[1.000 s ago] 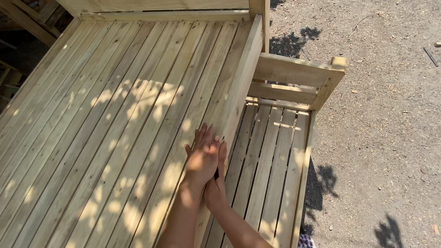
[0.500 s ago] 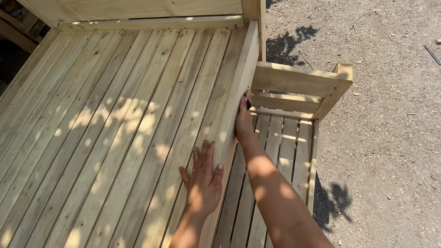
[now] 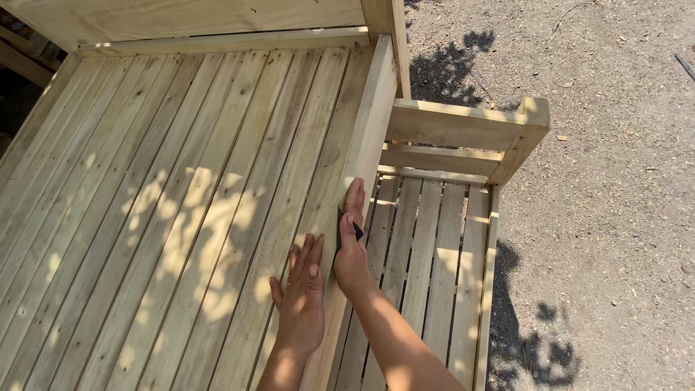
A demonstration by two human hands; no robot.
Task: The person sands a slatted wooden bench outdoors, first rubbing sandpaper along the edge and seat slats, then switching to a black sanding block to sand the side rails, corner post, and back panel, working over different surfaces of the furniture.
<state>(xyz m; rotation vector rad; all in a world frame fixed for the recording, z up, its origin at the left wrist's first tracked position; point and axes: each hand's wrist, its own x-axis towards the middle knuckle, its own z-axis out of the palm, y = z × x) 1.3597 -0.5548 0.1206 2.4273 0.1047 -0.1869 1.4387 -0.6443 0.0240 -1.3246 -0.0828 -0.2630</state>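
A large slatted wooden platform (image 3: 181,181) of pale planks fills the left of the head view. My left hand (image 3: 300,293) lies flat on its slats near the right edge, fingers spread. My right hand (image 3: 351,242) presses against the raised edge board (image 3: 365,137) of the platform, with a small dark piece (image 3: 340,226), perhaps sandpaper, pinched between fingers and wood.
A lower slatted wooden section (image 3: 434,246) with a rail (image 3: 463,123) adjoins the platform on the right. Dusty bare ground (image 3: 615,217) with leaf shadows lies beyond it. A wooden back panel (image 3: 195,14) stands at the top.
My hands were overlapped on the platform edge a second ago. They separated; my right hand reached up the edge board and has now slid back toward my left hand.
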